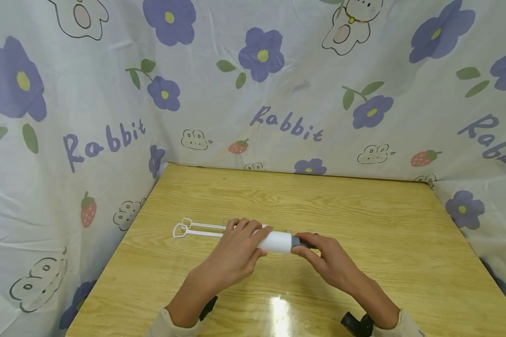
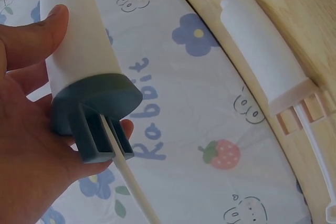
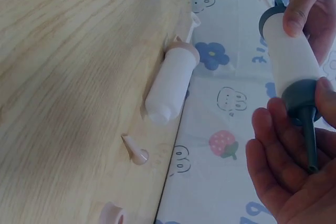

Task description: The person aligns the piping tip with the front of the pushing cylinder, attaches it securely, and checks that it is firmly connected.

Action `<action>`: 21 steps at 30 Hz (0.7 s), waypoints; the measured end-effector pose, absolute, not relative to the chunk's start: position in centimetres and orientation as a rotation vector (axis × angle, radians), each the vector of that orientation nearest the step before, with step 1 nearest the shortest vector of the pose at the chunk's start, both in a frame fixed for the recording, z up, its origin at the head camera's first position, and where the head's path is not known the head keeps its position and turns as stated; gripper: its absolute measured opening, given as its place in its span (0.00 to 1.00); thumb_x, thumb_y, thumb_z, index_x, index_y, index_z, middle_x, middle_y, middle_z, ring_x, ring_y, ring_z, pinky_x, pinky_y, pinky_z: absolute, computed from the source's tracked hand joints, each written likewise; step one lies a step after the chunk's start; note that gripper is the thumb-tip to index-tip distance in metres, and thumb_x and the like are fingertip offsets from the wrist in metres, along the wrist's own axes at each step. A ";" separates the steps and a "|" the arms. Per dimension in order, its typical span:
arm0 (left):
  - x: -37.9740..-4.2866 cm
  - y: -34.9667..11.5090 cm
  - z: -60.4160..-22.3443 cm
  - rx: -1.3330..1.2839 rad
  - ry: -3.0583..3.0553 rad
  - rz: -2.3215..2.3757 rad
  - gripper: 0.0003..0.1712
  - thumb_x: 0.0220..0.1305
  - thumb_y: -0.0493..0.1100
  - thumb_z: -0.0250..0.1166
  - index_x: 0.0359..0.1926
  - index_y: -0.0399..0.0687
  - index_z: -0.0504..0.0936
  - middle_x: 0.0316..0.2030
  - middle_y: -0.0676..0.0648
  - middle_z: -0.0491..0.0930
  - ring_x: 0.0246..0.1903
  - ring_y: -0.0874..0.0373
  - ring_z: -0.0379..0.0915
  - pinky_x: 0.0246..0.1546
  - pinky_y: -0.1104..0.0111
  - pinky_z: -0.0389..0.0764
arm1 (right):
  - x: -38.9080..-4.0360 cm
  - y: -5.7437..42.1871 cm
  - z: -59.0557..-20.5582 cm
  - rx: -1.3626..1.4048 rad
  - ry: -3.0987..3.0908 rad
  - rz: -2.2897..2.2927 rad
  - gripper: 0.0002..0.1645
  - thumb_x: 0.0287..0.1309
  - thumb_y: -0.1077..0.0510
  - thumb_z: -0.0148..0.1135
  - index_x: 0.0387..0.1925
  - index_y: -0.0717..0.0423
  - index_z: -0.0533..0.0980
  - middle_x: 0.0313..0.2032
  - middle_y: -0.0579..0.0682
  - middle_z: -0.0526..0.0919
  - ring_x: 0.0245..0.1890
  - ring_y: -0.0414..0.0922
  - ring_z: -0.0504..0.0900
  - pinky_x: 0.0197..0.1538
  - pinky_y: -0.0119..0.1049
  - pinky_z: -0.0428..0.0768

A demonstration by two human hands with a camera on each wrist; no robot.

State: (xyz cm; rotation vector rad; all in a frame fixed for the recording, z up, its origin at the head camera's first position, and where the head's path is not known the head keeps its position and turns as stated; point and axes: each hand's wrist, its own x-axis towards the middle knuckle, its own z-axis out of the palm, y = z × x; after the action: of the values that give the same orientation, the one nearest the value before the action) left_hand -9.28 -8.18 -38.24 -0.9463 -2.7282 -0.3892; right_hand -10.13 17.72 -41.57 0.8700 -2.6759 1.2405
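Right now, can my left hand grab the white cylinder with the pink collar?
Probably not: your left hand grips the white cylinder with dark teal ends, though nothing covers the pink-collared cylinder.

We observe a white tube (image 1: 277, 242) spanning crosswise from the left hand (image 1: 238, 252), which grips it, to the right hand (image 1: 326, 262), which pinches its dark grey-green front cap (image 3: 300, 94) with tapering spout (image 3: 310, 142). Beyond the left hand, we note a matching end cap (image 2: 100, 95) and thin white rod (image 2: 128, 179).
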 end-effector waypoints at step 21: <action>-9.1 -8.3 -38.5 -0.952 -2.722 -0.439 0.28 0.67 0.47 0.71 0.66 0.49 0.78 0.54 0.44 0.81 0.56 0.45 0.76 0.62 0.46 0.72 | -10.1 17.4 -41.4 0.861 -2.640 1.217 0.18 0.68 0.51 0.66 0.57 0.51 0.82 0.49 0.47 0.89 0.45 0.42 0.89 0.43 0.33 0.87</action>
State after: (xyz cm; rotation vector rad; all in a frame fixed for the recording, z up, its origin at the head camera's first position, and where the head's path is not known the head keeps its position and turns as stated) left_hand -9.15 -8.34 -38.49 -0.9520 -2.7224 -0.4394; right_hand -10.07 17.43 -41.38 0.8609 -2.6397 1.2172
